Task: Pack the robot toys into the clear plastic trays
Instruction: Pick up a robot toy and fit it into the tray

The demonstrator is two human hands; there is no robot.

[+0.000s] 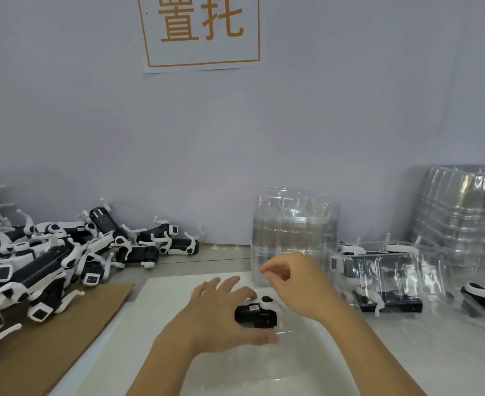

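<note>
1. Head view: left hand [221, 312] spread over a black-and-white robot toy [257, 312] on the white sheet [167, 292], fingers straight, fingertips on the toy's top, thumb along its near side
2. Right hand [295, 284] raised just above and behind the toy, fingers curled, thumb and forefinger pinched together; whether anything sits between them cannot be told
3. Faint clear plastic tray [284, 335] around the toy, edges blurred
4. Pile of loose robot toys [50, 252] on the left, partly on brown cardboard [64, 338]
5. Stack of empty clear trays [292, 230] upright behind the right hand; taller stack [464, 212] at far right
6. Packed trays with toys [384, 275] lying on the right, near the taller stack
7. Paper sign with orange characters [201, 30] on the wall
</note>
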